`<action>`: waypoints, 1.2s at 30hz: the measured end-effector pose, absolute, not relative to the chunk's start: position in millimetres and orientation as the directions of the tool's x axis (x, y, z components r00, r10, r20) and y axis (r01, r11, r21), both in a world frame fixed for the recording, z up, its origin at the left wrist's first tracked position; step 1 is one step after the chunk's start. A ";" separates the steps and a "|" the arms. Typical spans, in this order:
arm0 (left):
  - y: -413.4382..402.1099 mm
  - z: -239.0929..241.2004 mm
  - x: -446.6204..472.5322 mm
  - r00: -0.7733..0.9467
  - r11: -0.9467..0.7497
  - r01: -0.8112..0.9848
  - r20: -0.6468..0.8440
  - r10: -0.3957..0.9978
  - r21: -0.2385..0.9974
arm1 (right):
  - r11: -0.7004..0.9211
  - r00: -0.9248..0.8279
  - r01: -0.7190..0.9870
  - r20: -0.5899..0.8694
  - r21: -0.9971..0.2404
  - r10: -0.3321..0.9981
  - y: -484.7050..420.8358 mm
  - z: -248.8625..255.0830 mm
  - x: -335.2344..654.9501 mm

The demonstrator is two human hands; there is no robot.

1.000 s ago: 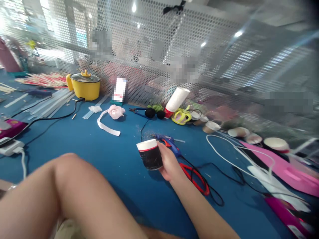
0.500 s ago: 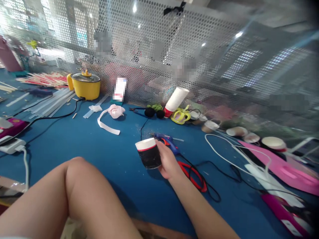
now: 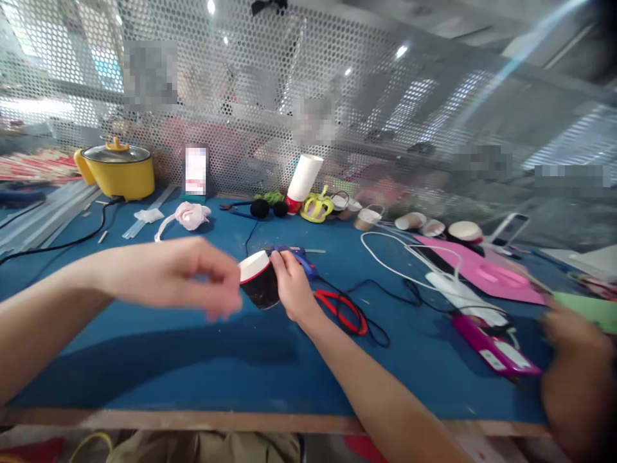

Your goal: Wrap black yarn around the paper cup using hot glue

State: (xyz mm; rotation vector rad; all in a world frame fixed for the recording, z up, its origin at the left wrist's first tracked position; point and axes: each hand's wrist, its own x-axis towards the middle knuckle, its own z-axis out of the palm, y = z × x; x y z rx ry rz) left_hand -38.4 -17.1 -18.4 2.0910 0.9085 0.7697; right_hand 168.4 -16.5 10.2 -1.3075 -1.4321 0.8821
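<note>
My right hand point(image 3: 292, 283) is closed around a paper cup point(image 3: 260, 286), tilted, with a black body, a thin red line and a white band at its upper edge. Just left of the cup hovers my left hand point(image 3: 193, 276), its fingers bent and smeared by motion. Whether anything is between those fingers I cannot make out. Behind the right hand lies a blue glue gun point(image 3: 301, 260) on the blue tabletop point(image 3: 193, 360). A pair of tools with red handles point(image 3: 344, 312) rests beside my right forearm, with a black cord over it.
At the back stand a yellow pot point(image 3: 120, 173), a phone point(image 3: 195, 170), a stack of white cups point(image 3: 306, 177) and a yellow crown-like piece point(image 3: 317, 207). A pale pink ribbon rose point(image 3: 191, 215) lies left. A purple power strip point(image 3: 494, 344) and another person's blurred hand point(image 3: 578, 328) are at right.
My left arm, earlier bent with its hand out of sight, now reaches over the table toward the cup. The view has shifted right, bringing in another person's hand. My right hand keeps the cup.
</note>
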 end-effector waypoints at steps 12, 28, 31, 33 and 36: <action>-31.1 22.3 19.3 0.475 -0.296 0.365 0.097 0.875 0.882 | 0.431 -0.114 0.668 0.489 -0.607 0.865 -25.4 12.2 163.6; -30.3 9.9 17.8 0.541 -0.197 0.243 0.036 0.840 0.950 | 0.342 -0.126 0.592 0.335 -0.730 0.934 -20.6 3.6 173.1; -30.3 7.2 16.9 0.543 -0.170 0.235 0.016 0.839 0.957 | 0.349 -0.138 0.617 0.339 -0.705 0.930 -21.2 2.9 171.6; -29.8 4.4 16.6 0.543 -0.149 0.217 0.007 0.839 0.965 | 0.357 -0.147 0.628 0.346 -0.691 0.927 -21.9 2.7 170.3; -28.7 0.9 17.1 0.522 -0.123 0.200 0.000 0.853 0.972 | 0.383 -0.164 0.637 0.368 -0.669 0.915 -23.3 1.9 168.6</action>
